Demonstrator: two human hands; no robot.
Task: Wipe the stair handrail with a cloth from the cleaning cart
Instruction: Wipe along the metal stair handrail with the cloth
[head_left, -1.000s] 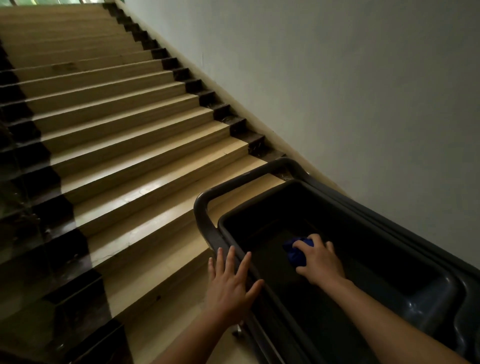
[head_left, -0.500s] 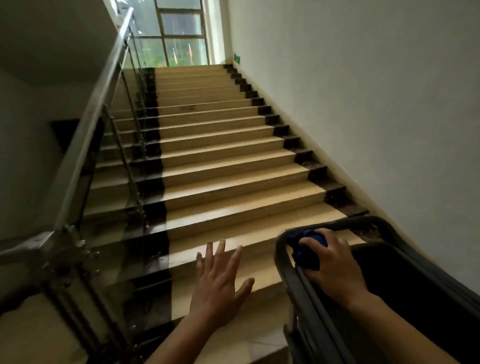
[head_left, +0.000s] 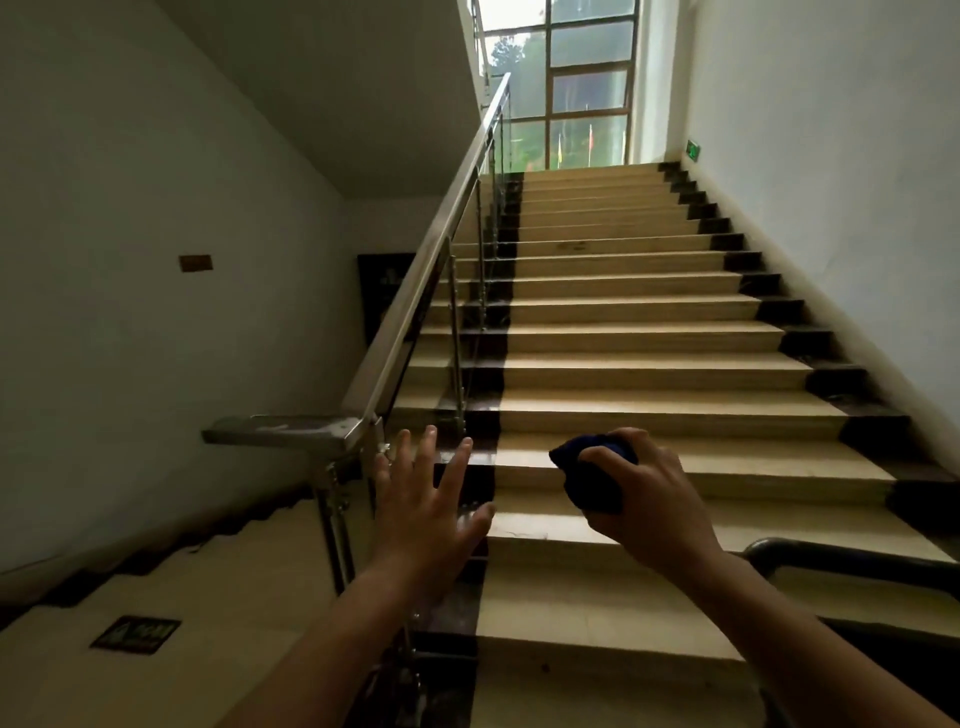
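Right hand (head_left: 644, 499) is curled tight around a bunched dark blue cloth (head_left: 589, 475), held in the air above the lower beige stone steps (head_left: 649, 374) and clear of everything else. Left hand (head_left: 428, 512) is spread flat with its fingers fanned, holding nothing, just right of the corner where the long brushed-metal stair handrail (head_left: 431, 260) turns level; whether it touches the rail cannot be told. At lower right, the rounded rim of the dark grey plastic cleaning cart (head_left: 852, 561) shows behind the right forearm.
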